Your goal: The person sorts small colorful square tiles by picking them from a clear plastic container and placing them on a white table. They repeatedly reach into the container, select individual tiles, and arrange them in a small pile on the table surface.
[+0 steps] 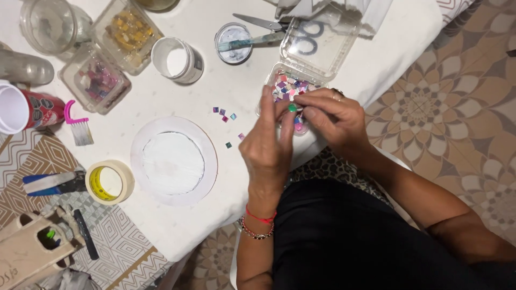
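- Head view: left hand (pixel 267 144) and right hand (pixel 330 119) meet over a clear tile box (pixel 291 91), fingertips pinched together on one green tile (pixel 292 108)
- A white disc (pixel 173 160) lies left of them; beside it a yellow-labelled tape roll (pixel 109 182)
- A red can (pixel 28 109) stands at the far left

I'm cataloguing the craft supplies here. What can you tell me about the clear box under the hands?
The clear plastic box is a hinged clamshell lying open on the white table, lid flipped back. Its tray holds many small square tiles, mostly pink, purple and white. Both hands hover over the tray, hiding its near part.
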